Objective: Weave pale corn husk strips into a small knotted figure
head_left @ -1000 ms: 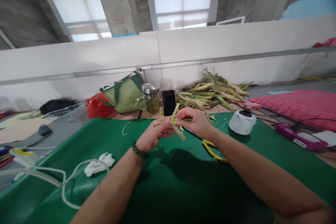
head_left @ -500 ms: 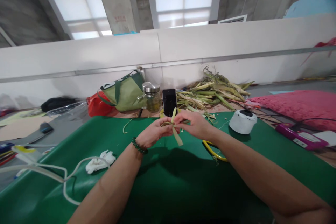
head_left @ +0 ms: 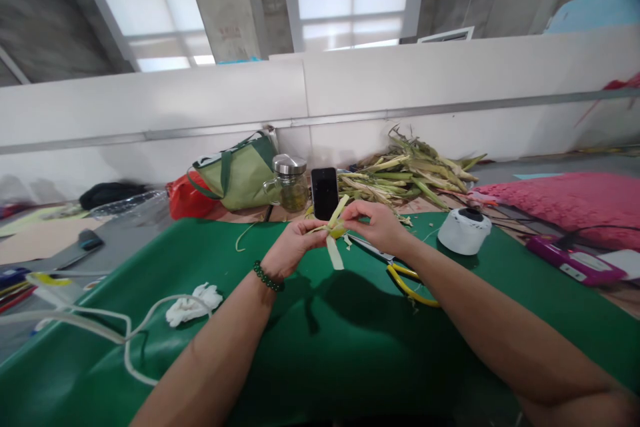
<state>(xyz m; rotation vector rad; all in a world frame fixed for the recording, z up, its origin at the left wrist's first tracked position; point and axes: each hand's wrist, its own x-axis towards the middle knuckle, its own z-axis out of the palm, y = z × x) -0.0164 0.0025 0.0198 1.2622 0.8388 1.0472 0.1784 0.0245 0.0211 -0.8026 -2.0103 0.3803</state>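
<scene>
Pale green leaf strips (head_left: 335,255) cross one another between my two hands, above the green mat (head_left: 320,373). My left hand (head_left: 295,247), with a dark green bead bracelet (head_left: 267,276) at its wrist, pinches the strips near their crossing. My right hand (head_left: 375,227) is closed at the fingertips on the right-hand part of the strips. One strip points up and away, another hangs down toward me. Scissors with yellow handles (head_left: 413,285) lie on the mat under my right wrist, their blades pointing toward the strips.
Behind my hands a phone (head_left: 325,193) stands upright beside a lidded glass mug (head_left: 290,187). A heap of stalks and leaves (head_left: 415,167) lies at the back. A white roll (head_left: 464,231) sits to the right, a crumpled tissue (head_left: 194,305) and white cable (head_left: 125,347) to the left.
My right hand has shifted slightly right and up, away from my left. The strips have turned a little, and more of the scissors shows.
</scene>
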